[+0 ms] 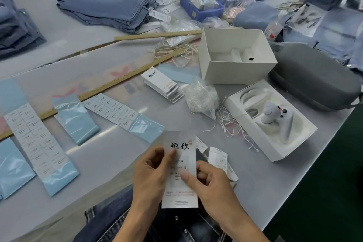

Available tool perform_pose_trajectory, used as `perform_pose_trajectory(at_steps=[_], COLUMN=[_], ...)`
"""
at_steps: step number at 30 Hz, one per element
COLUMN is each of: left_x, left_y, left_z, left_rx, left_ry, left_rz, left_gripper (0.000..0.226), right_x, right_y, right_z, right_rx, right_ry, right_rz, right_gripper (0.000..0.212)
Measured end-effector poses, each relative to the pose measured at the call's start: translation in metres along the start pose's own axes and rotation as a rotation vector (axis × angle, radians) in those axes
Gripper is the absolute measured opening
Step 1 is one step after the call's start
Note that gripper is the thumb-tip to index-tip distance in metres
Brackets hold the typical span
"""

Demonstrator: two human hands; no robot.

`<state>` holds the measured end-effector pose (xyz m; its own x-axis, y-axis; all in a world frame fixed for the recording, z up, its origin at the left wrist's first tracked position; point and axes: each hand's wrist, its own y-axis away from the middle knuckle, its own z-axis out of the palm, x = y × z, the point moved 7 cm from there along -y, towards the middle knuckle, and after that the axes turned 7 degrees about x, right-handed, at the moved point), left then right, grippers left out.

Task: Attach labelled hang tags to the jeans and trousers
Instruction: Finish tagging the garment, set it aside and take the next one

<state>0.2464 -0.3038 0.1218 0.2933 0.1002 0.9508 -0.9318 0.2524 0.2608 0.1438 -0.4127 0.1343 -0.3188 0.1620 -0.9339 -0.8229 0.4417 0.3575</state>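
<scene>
Both hands hold one white hang tag upright over the near edge of the grey table: the left hand pinches its left edge with the thumb lying across the face, and the right hand grips its right edge, thumb pressed on the printed middle. Dark jeans lie under the tag, a stack of tags sits beyond it, label sheets lie to its left, and an open white box stands beyond it to the right.
</scene>
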Motion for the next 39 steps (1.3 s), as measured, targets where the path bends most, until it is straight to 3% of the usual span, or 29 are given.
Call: perform_pose_trajectory(at_steps=[2,5,8,12,15,19,22,25,28,33,39], left_x=[-0.003,-0.010,-0.019,-0.027,-0.029,-0.032,-0.032,-0.028,-0.017,0.004,0.026], left_y=[-0.005,-0.006,-0.004,-0.012,-0.014,-0.015,-0.015,-0.017,-0.010,0.016,0.045], left_z=[-0.001,0.001,0.008,0.008,0.004,-0.003,-0.007,-0.010,-0.007,-0.001,-0.011], left_rx=[0.064,0.098,0.047,0.048,0.080,0.126,0.151,0.166,0.148,0.082,0.076], left_ry=[-0.014,-0.100,-0.235,-0.266,-0.250,-0.255,-0.180,-0.132,-0.133,-0.143,-0.138], left_rz=[-0.006,0.010,0.028,0.001,0.022,0.070,0.026,-0.020,0.011,0.183,0.312], left_gripper=[0.009,0.017,0.021,0.017,0.014,0.029,0.026,0.023,0.026,0.018,0.023], right_x=[-0.002,0.001,0.015,0.055,0.078,0.086,0.073,0.032,-0.018,-0.066,-0.073], right_y=[-0.006,-0.034,-0.086,-0.172,-0.211,-0.220,-0.204,-0.159,-0.097,-0.032,-0.005], right_z=[-0.016,-0.082,-0.135,-0.137,-0.129,-0.126,-0.116,-0.096,-0.062,-0.010,0.007], right_rx=[0.040,0.398,0.573,0.347,0.179,0.191,0.217,0.268,0.218,0.206,0.266], right_ry=[0.014,-0.076,0.141,0.706,0.844,0.836,0.776,0.457,0.228,0.388,0.370], right_rz=[-0.024,-0.094,-0.161,-0.192,-0.235,-0.276,-0.240,-0.289,-0.450,-0.743,-0.777], right_gripper=[0.009,0.013,0.016,0.018,0.021,0.004,0.006,0.017,0.016,0.014,0.010])
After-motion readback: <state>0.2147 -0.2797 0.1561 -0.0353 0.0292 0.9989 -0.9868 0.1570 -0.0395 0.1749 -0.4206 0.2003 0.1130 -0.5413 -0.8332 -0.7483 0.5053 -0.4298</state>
